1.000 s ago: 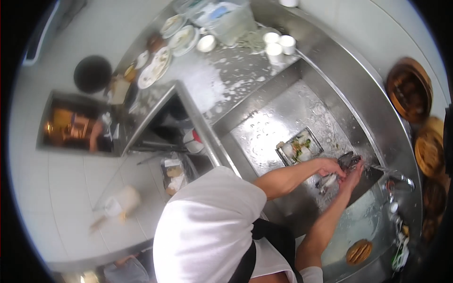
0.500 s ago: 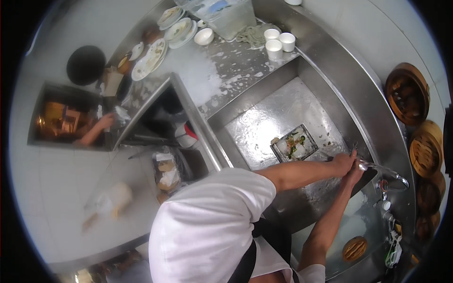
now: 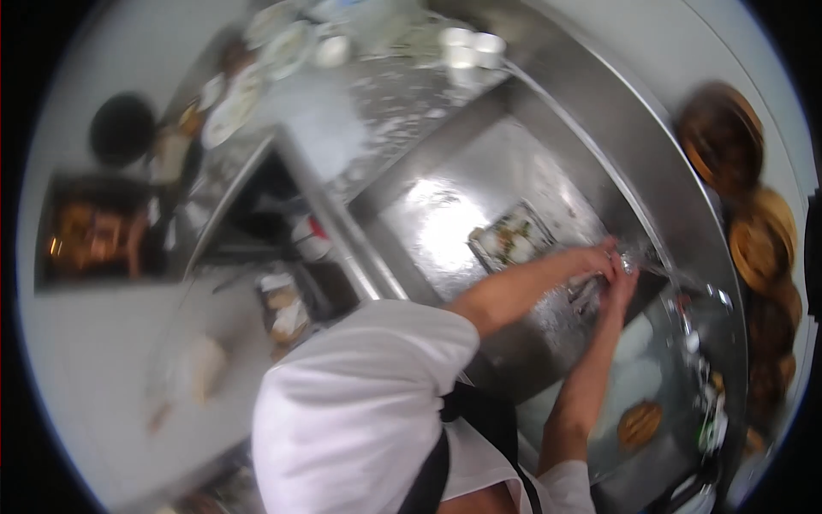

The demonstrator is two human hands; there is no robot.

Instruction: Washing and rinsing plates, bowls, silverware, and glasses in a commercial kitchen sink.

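Both my hands meet under the metal faucet (image 3: 698,287) at the right side of a steel sink (image 3: 561,206). My left hand (image 3: 592,259) reaches across from the left and touches my right hand (image 3: 620,287), which comes up from below. Water runs around them, and motion blur hides how the fingers lie and whether anything is between them. To the left of my hands, a square strainer basket (image 3: 548,238) on the sink floor contains pale and green food scraps.
Behind the sink, white cups (image 3: 488,47) and soiled plates (image 3: 233,107) stand on a foamy steel counter (image 3: 325,137). Bamboo steamers (image 3: 758,240) line the right wall. A round wooden piece (image 3: 640,426) lies in the water-filled basin near my right forearm. A bin (image 3: 308,238) stands left.
The view has shifted, so the surroundings appear farther left and the picture is more blurred. My hands stay together by the faucet, and the right hand now sits more upright.
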